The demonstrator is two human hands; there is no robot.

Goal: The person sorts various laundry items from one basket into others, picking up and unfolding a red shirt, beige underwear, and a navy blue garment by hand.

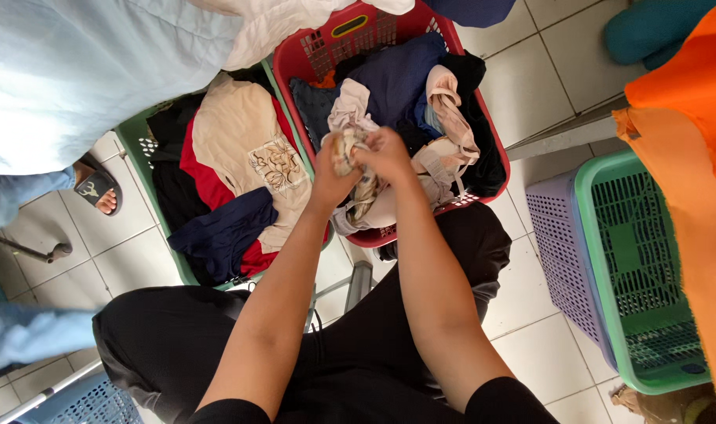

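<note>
Looking down from my head camera, I have both hands over the red laundry basket, which is packed with clothes. My left hand and my right hand are each closed on the same small patterned garment, a cream piece with a darker print, bunched between my fingers just above the pile. Its loose end trails down toward the basket's near rim.

I judge it to be light, thin and completely limp: it will sag wherever it is not held, and it could snag on the straps of the pale pink garment lying just beside it. Pinching it at 2 separate edges or corners looks safer than holding the bunched middle, since that would let it hang open.

Room is tight. To my left a green basket touches the red one and holds a beige printed top over red and dark clothes. To my right, well apart across bare tile, a second green basket sits nested in a lilac basket, with orange cloth hanging over them. Another person's sandalled foot rests near the left basket. My dark-trousered knees lie directly below my arms, so the freest space is straight up
</note>
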